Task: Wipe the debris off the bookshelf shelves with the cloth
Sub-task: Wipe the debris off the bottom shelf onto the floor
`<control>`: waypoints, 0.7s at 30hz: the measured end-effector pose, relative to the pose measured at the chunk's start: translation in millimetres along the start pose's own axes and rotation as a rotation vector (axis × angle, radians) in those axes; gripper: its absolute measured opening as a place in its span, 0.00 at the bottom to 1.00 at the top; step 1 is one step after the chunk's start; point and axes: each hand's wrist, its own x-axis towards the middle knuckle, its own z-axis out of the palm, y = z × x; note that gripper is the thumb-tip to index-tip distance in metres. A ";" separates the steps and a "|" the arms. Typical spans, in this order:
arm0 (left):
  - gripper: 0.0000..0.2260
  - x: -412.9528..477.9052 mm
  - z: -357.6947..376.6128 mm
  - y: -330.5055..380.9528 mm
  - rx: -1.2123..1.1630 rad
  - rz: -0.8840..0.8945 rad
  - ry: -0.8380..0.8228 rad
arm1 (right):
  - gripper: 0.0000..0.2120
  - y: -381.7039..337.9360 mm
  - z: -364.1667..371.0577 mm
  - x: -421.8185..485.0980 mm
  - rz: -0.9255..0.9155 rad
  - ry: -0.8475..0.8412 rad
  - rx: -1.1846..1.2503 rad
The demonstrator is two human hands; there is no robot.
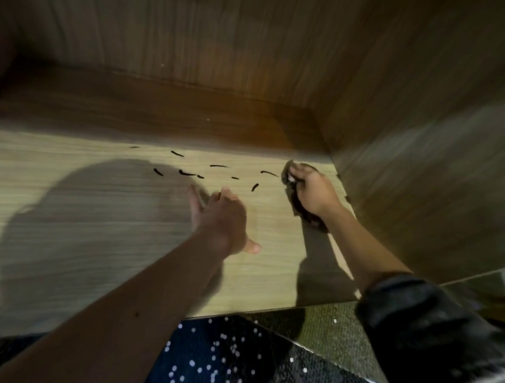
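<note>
While my right grip (314, 191) is clamping the cloth (305, 216) at the right end of the shelf (98, 212), beside the side wall, I am judging the wiping barely begun: dark debris (188, 173) is lying scattered midway, toward the back edge. My left grip (220, 216) is spreading open nearby. No container is showing.

The cloth (298, 207) lies mostly hidden under the right hand (312, 193); the left hand (222, 219) is blurred at its fingers (193, 201).

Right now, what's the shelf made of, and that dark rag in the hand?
The shelf looks like pale wood, maybe laminate: smooth, with straight grain lines. The cloth looks like soft dark fabric, since it bunches under the right hand.
</note>
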 end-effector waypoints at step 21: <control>0.44 -1.2 0.7 -2.2 -0.052 0.001 0.005 | 0.23 -22.2 18.9 -91.3 -0.225 0.082 -0.003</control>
